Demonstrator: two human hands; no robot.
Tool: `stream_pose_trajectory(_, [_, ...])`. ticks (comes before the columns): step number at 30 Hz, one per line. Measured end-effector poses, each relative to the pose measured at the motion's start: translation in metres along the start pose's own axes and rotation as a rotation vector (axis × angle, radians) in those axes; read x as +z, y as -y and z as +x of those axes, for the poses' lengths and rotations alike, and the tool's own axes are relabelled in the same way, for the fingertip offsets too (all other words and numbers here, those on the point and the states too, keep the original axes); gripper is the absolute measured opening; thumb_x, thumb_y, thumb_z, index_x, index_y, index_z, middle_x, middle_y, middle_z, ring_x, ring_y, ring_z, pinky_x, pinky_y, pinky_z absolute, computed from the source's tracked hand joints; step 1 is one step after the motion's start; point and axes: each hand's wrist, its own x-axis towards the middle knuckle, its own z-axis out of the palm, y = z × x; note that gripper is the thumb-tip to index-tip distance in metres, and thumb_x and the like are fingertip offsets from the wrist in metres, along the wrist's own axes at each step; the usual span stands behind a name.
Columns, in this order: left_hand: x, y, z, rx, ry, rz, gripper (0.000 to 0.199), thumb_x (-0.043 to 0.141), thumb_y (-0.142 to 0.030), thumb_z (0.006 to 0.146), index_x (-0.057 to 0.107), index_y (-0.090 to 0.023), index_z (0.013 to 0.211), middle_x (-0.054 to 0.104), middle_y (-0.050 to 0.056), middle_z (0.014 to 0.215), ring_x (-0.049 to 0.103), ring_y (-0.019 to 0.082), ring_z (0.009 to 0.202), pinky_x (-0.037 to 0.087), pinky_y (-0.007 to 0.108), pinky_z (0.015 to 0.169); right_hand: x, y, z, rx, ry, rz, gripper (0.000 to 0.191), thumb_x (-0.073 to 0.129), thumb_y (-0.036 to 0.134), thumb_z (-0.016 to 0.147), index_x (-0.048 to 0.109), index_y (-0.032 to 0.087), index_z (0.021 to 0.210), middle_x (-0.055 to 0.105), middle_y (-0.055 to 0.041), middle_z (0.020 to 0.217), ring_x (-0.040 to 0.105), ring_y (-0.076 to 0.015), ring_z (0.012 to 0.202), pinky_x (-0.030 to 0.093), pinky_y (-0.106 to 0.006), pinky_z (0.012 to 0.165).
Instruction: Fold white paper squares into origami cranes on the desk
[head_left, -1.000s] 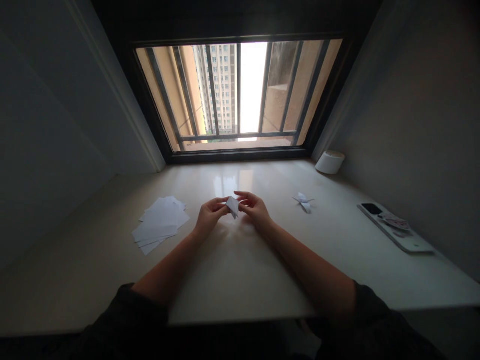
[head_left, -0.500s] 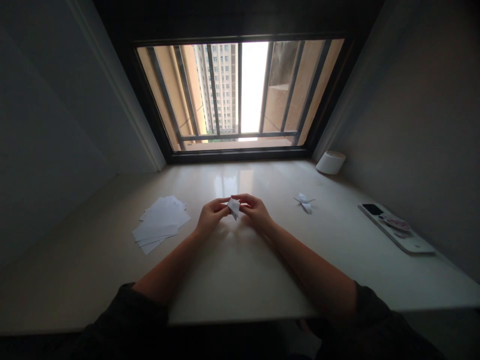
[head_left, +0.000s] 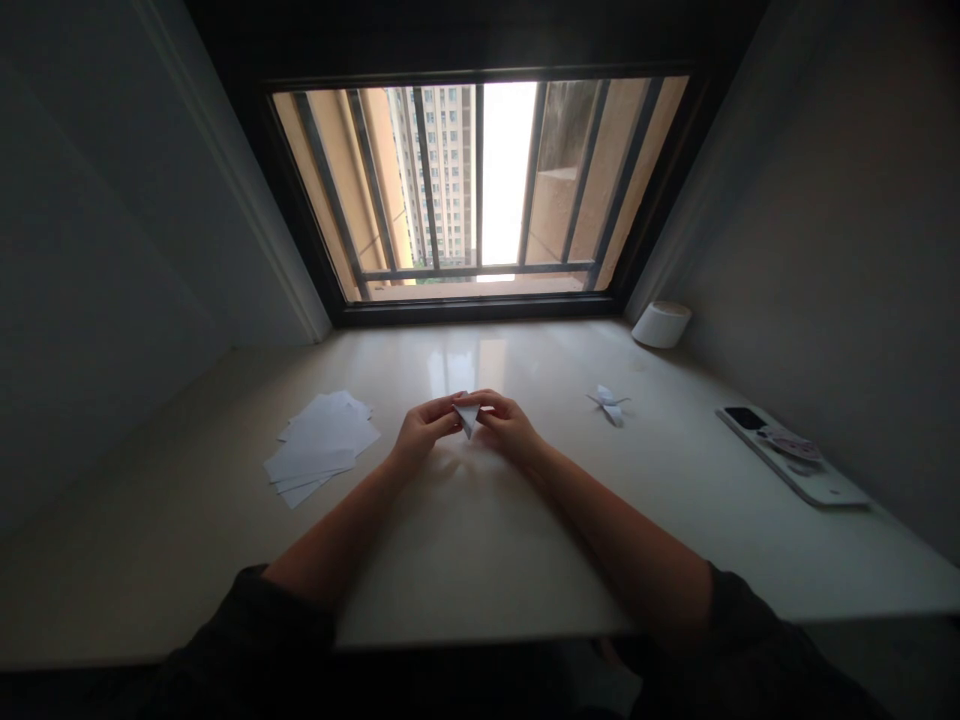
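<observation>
A small folded paper (head_left: 468, 418), white and shaped like a triangle pointing down toward me, is pinched between both hands just above the pale counter. My left hand (head_left: 424, 428) grips its left side, fingers closed. From the right, my right hand (head_left: 510, 424) holds it too, with fingers bent over its upper edge. Fingertips hide part of the paper. Off to the right of my hands lies a folded paper crane (head_left: 609, 404) with thin pointed ends. On the left, a loose stack of white paper sheets (head_left: 322, 440) is fanned out.
A phone (head_left: 795, 458) with a round attachment on its back lies at the right by the wall. A white rounded object (head_left: 661, 326) stands in the far right corner. The counter (head_left: 465, 570) runs back to a barred window (head_left: 480, 312).
The folded paper's upper part has gone from a raised, diamond-like outline to a flatter-topped triangle. My right fingers have shifted slightly left over its top edge.
</observation>
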Motion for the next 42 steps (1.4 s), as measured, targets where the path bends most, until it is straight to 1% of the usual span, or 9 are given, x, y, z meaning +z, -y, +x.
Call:
stream_pose_trajectory(8, [0.000, 0.000, 0.001, -0.016, -0.009, -0.046, 0.048, 0.075, -0.028, 0.065, 0.066, -0.015, 0.110, 0.071, 0.010, 0.095, 0.065, 0.022, 0.086, 0.047, 0.040, 0.087, 0.000, -0.003, -0.001, 0.087, 0.023, 0.050, 0.024, 0.064, 0.034, 0.074, 0.071, 0.024, 0.095, 0.066, -0.0044, 0.100, 0.061, -0.0168, 0.075, 0.048, -0.028, 0.063])
stream_pose_trajectory(10, [0.000, 0.000, 0.001, -0.012, -0.012, -0.071, 0.047, 0.075, -0.029, 0.065, 0.067, -0.015, 0.108, 0.071, 0.009, 0.095, 0.065, 0.021, 0.086, 0.047, 0.040, 0.087, -0.002, -0.003, -0.001, 0.089, -0.023, 0.054, 0.026, 0.068, 0.037, 0.070, 0.071, 0.024, 0.093, 0.067, -0.0047, 0.099, 0.062, -0.0175, 0.075, 0.048, -0.029, 0.065])
stream_pose_trajectory(14, [0.000, 0.002, 0.002, -0.008, -0.022, -0.073, 0.047, 0.077, -0.028, 0.063, 0.068, -0.015, 0.106, 0.071, 0.008, 0.093, 0.065, 0.021, 0.085, 0.048, 0.039, 0.085, -0.005, -0.006, -0.001, 0.124, -0.155, 0.064, 0.028, 0.076, 0.038, 0.061, 0.073, 0.020, 0.082, 0.070, -0.0036, 0.078, 0.062, -0.0181, 0.071, 0.049, -0.031, 0.069])
stream_pose_trajectory(18, [0.001, 0.001, 0.001, -0.003, -0.031, -0.035, 0.047, 0.076, -0.030, 0.064, 0.067, -0.015, 0.107, 0.072, 0.008, 0.089, 0.065, 0.019, 0.081, 0.050, 0.039, 0.083, -0.006, -0.007, 0.000, 0.209, -0.170, 0.103, 0.029, 0.078, 0.037, 0.057, 0.073, 0.019, 0.080, 0.071, -0.0044, 0.076, 0.064, -0.0192, 0.071, 0.048, -0.032, 0.071])
stream_pose_trajectory(22, [0.002, -0.003, -0.001, 0.027, -0.049, 0.105, 0.046, 0.075, -0.035, 0.065, 0.068, -0.017, 0.106, 0.071, 0.009, 0.095, 0.065, 0.022, 0.086, 0.051, 0.038, 0.079, -0.005, -0.005, 0.000, 0.244, -0.199, 0.103, 0.030, 0.080, 0.035, 0.054, 0.074, 0.018, 0.078, 0.072, -0.0051, 0.075, 0.065, -0.0198, 0.072, 0.048, -0.032, 0.072])
stream_pose_trajectory(26, [0.000, -0.004, -0.001, 0.069, -0.102, 0.235, 0.040, 0.073, -0.040, 0.066, 0.071, -0.018, 0.099, 0.070, 0.010, 0.100, 0.064, 0.024, 0.090, 0.051, 0.035, 0.075, -0.004, -0.003, 0.000, 0.240, -0.209, 0.122, 0.028, 0.080, 0.035, 0.054, 0.074, 0.019, 0.077, 0.073, -0.0054, 0.076, 0.065, -0.0194, 0.073, 0.047, -0.032, 0.073])
stream_pose_trajectory(34, [0.002, -0.004, -0.001, 0.012, -0.151, 0.105, 0.037, 0.076, -0.040, 0.061, 0.073, -0.015, 0.089, 0.073, 0.010, 0.085, 0.066, 0.021, 0.077, 0.050, 0.035, 0.074, 0.001, 0.003, 0.000, 0.179, -0.273, 0.146, 0.033, 0.076, 0.040, 0.060, 0.074, 0.020, 0.085, 0.073, -0.0066, 0.080, 0.063, -0.0184, 0.070, 0.047, -0.033, 0.071])
stream_pose_trajectory(38, [0.003, -0.003, -0.001, -0.007, -0.139, 0.083, 0.036, 0.079, -0.039, 0.058, 0.074, -0.016, 0.085, 0.072, 0.009, 0.083, 0.065, 0.020, 0.077, 0.049, 0.034, 0.075, 0.002, 0.001, -0.001, 0.179, -0.293, 0.152, 0.033, 0.076, 0.041, 0.060, 0.074, 0.019, 0.085, 0.073, -0.0068, 0.082, 0.064, -0.0190, 0.071, 0.048, -0.033, 0.069])
stream_pose_trajectory(42, [0.003, -0.003, -0.002, -0.033, -0.099, 0.083, 0.036, 0.079, -0.038, 0.058, 0.073, -0.016, 0.085, 0.072, 0.008, 0.082, 0.064, 0.019, 0.076, 0.048, 0.034, 0.077, 0.002, -0.001, -0.001, 0.183, -0.303, 0.149, 0.036, 0.078, 0.040, 0.058, 0.073, 0.019, 0.086, 0.072, -0.0044, 0.071, 0.063, -0.0173, 0.064, 0.047, -0.032, 0.066])
